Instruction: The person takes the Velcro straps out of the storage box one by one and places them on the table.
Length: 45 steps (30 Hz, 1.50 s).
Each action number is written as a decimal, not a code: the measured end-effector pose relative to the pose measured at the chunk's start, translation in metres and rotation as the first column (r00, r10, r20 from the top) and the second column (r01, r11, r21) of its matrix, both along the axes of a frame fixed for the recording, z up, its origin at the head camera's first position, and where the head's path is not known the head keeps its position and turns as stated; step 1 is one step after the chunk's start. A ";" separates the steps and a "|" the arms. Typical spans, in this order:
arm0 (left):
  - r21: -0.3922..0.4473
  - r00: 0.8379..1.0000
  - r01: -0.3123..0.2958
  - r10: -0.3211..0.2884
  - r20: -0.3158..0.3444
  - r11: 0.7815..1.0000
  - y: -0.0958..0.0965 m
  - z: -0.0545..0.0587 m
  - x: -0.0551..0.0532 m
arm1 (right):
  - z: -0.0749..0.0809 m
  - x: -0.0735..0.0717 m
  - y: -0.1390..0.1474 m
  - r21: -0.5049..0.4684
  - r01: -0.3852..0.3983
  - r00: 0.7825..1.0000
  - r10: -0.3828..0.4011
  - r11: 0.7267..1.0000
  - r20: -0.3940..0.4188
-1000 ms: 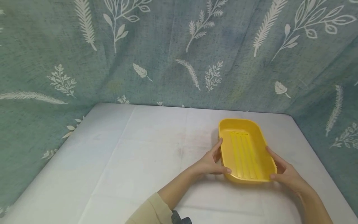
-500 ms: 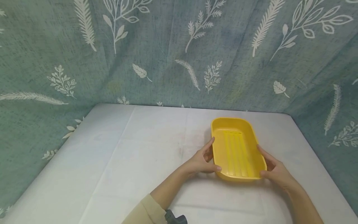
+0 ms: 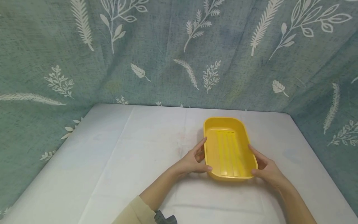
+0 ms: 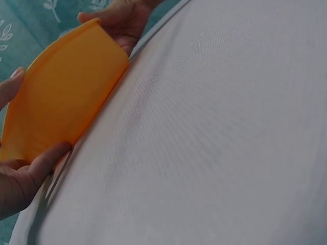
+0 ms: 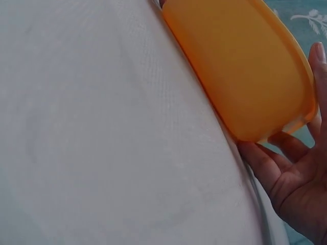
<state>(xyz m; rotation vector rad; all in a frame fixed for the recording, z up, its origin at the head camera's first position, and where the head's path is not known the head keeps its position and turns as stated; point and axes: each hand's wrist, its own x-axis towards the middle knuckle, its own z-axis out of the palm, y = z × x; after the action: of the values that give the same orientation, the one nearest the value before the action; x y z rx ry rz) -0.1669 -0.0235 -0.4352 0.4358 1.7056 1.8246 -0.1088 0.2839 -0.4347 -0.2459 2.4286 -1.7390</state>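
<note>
"So, what do you have on the head view?"

"One yellow tray [image 3: 230, 153], at about two o'clock from the middle of the worktop [image 3: 156, 137]. I see the left hand [image 3: 192, 162] at its eight o'clock and the right hand [image 3: 268, 170] at its four; the fingers of both grasp its sides, thumbs on the rim near the six o'clock end."

"What could go wrong?"

"Both grips sit toward the near end, so on a lift I judge the twelve o'clock end could dip for want of support. An uneven pull could swing it round. The rim looks smooth, so a thumb might slip. Low fingers might also ruck up the white cloth [image 3: 131, 177]."

"Is the tray off the surface?"

"I can't tell from my screens; both wrist views show its lower edge at or close to the cloth."

"Count for me, then."

"One tray, two hands, one worktop, one cloth, one leaf-patterned curtain [image 3: 156, 77] from nine o'clock round to three, one pale sleeve [image 3: 135, 213] at seven, one dark device [image 3: 167, 219] at six. The tray's ribs blur together, so I give no number."
</note>
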 end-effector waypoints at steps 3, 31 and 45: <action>0.016 1.000 0.006 -0.006 0.003 1.000 -0.004 0.000 -0.001 | -0.001 -0.002 -0.002 -0.004 -0.001 1.000 0.001 1.000 0.006; -0.058 0.999 -0.003 0.004 0.032 0.998 -0.049 0.003 -0.002 | -0.004 -0.006 -0.036 -0.120 -0.058 0.998 0.061 0.991 0.018; -0.040 0.999 0.044 -0.043 0.022 0.998 -0.076 0.004 -0.005 | -0.011 -0.007 -0.052 -0.259 -0.108 0.992 0.120 0.960 0.028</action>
<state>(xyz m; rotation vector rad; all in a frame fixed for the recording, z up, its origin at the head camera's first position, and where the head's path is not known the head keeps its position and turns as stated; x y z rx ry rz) -0.1714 -0.0998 -0.4316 0.4324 1.7022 1.7549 -0.1160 0.2323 -0.4457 -0.3652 2.1100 -1.9819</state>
